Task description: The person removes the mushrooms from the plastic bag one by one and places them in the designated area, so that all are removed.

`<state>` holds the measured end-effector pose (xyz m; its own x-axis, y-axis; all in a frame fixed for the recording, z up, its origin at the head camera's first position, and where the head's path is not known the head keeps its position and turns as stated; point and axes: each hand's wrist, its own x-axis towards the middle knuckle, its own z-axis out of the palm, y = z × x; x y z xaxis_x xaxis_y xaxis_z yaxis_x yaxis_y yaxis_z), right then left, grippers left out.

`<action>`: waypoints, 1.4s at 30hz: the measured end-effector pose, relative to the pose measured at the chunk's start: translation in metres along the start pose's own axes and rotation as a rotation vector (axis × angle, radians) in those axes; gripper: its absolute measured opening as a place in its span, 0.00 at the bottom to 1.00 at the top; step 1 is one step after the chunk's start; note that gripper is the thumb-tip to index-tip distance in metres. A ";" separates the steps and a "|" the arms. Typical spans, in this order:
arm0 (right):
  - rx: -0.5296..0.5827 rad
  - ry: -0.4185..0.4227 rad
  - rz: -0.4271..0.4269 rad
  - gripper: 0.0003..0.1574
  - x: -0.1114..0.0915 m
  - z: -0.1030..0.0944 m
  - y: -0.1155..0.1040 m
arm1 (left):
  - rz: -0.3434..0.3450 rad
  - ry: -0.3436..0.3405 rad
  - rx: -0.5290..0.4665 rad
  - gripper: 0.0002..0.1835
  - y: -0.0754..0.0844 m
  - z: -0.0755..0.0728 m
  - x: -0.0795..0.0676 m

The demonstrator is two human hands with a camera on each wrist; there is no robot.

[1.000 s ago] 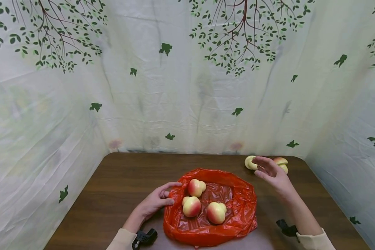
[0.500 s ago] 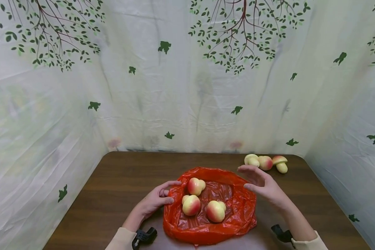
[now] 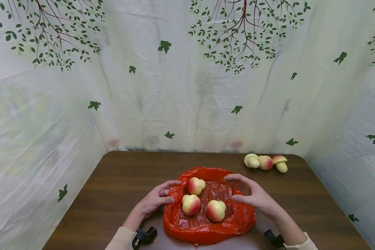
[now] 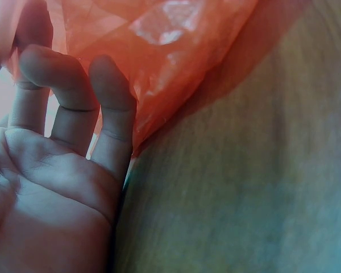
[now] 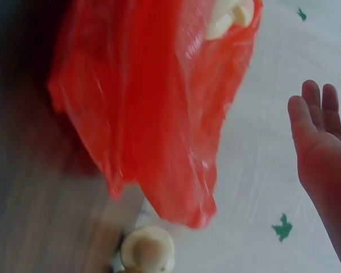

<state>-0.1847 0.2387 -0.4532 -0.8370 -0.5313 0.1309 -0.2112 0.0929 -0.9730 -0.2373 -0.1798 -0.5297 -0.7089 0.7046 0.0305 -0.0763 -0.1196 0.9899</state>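
- A glossy red plastic bag [image 3: 206, 238] sits wide open, crumpled at the rim, on the brown wood-grain table [image 3: 128, 173].
- Three red-and-cream round-capped mushrooms [image 3: 191, 205] lie inside: two at left, one right of them.

Bag [image 3: 203, 236] — glossy, wrinkled plastic

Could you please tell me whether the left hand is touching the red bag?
Touching: in the head view, the left hand holds the red bag by its left edge.
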 end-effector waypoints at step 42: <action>-0.144 -0.267 0.126 0.42 0.011 0.029 0.032 | 0.011 -0.003 -0.008 0.32 -0.001 0.001 0.000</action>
<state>-0.1860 0.2119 -0.4881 -0.7035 -0.7080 -0.0618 -0.1994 0.2800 -0.9391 -0.2368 -0.1790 -0.5309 -0.7079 0.7051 0.0419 -0.0740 -0.1330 0.9883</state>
